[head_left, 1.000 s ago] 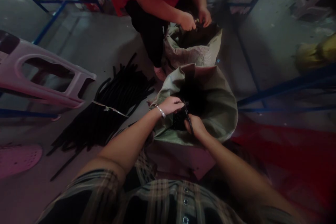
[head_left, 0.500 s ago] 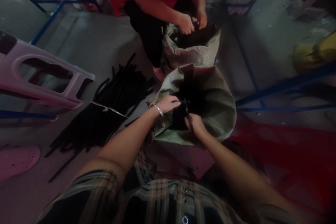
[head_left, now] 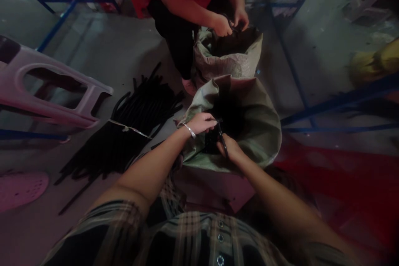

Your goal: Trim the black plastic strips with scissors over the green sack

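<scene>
Right hand (head_left: 233,149) gripping scissors (head_left: 223,145), open sack (head_left: 263,133), grey floor (head_left: 102,37), blue frames (head_left: 339,102)

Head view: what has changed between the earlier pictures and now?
Since half a second ago, the left hand, pinching a dark piece, has shifted slightly right, nearer the black tool in the right hand. The co-worker's hands rose slightly. No hold visibly changed; near sack, dark bundle and stool stayed put.
</scene>
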